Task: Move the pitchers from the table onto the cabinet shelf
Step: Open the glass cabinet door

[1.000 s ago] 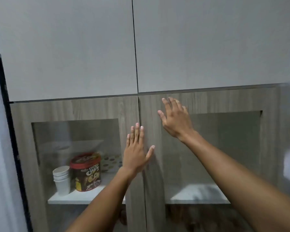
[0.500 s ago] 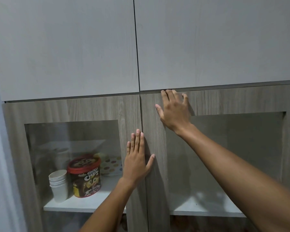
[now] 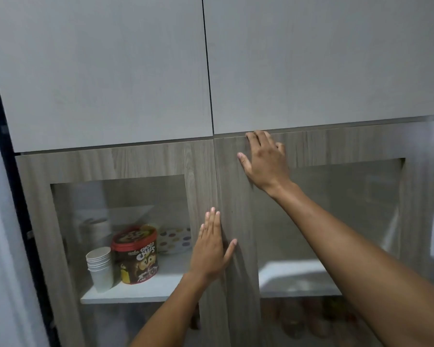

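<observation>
Evidently the cabinet is being opened or shut; which, I cannot tell. On the left shelf (image 3: 145,293), behind glass, stand paper cups (image 3: 100,267) and a cereal tub (image 3: 135,254). The left hand (image 3: 211,251) lies flat on the left door (image 3: 201,176), fingers straight, holding nothing. The right hand (image 3: 264,161) presses the right door (image 3: 336,146), fingers hooked at its top edge. No pitchers or worktop show. Compared with half a second ago, the right hand sits slightly higher.

Matt wood-grain cabinet doors (image 3: 140,161) with smooth glass panes (image 3: 125,221).
</observation>
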